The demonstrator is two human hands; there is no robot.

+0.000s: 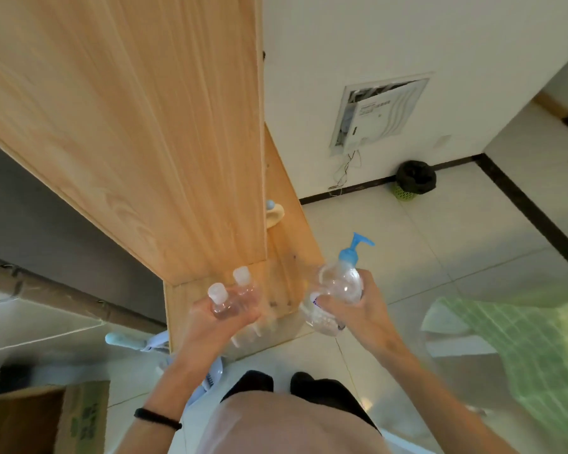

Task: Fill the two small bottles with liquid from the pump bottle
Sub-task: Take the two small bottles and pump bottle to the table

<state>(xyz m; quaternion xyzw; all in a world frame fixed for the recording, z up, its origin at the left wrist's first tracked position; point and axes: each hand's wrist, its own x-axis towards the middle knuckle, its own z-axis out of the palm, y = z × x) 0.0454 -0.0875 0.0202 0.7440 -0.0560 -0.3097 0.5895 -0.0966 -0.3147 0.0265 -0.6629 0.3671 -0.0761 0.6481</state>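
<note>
Left grip (222, 319) curled round two small bottles (227, 301), caps up; right grip (366, 309) clasps pump bottle (341, 280).

Clear pump bottle (341, 283) topped in blue; two clear, white-capped small bottles (227, 301); pale, grain-streaked wooden panel (145, 142); green checked cloth (522, 348); black wristband (158, 419); white-tiled floor (440, 257).
</note>
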